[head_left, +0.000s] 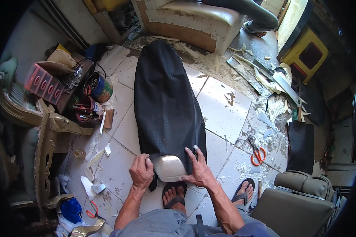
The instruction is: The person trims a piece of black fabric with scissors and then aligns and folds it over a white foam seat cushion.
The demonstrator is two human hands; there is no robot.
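Observation:
A long motorcycle seat lies on the tiled floor in front of me, draped in a black textured seat cover [166,98]. At its near end a pale, smooth, rounded part of the seat [169,168] shows from under the cover. My left hand [141,170] is closed with its fingers pinched on the cover's near left edge, where a black flap hangs down. My right hand [199,168] lies at the near right corner, its fingers spread over the cover and its thumb against the pale part.
Orange-handled scissors [258,155] lie to the right among foam scraps. Red-handled pliers [94,211] are at the lower left. Tins of tools [89,110] and a red organizer box [45,85] stand left. Grey cushions [294,213] sit lower right. Another person's leg [261,17] shows beyond a large seat [201,23].

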